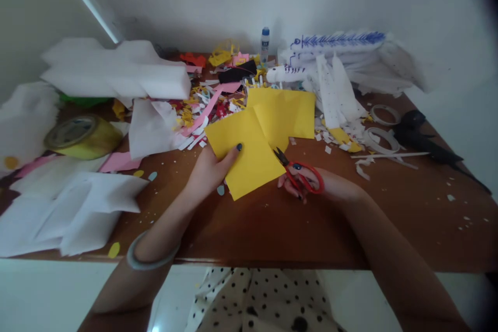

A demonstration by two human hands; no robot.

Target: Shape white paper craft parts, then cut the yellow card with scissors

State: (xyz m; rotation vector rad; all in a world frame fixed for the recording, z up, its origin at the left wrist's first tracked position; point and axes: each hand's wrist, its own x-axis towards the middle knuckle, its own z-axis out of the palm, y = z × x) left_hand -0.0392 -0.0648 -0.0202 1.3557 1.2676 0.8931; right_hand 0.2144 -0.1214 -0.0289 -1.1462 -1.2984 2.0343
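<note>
A folded sheet of yellow paper [252,158] is pinched in my left hand [220,168], the thumb lying on top and the other fingers hidden underneath. Just behind it lies more yellow paper [298,114]; whether the two are joined I cannot tell. My right hand [293,187] has its fingers through the red handles of a pair of scissors [307,176]. The dark blades point up and left, their tips close to the right edge of the held paper.
Colourful paper scraps [202,106] cover the back middle, with a glue bottle [265,44] behind. At left are white foam blocks [116,72], a tape roll [83,135] and folded white sheets [78,212]. Tape rings [381,140] and a black figure [424,140] lie at right.
</note>
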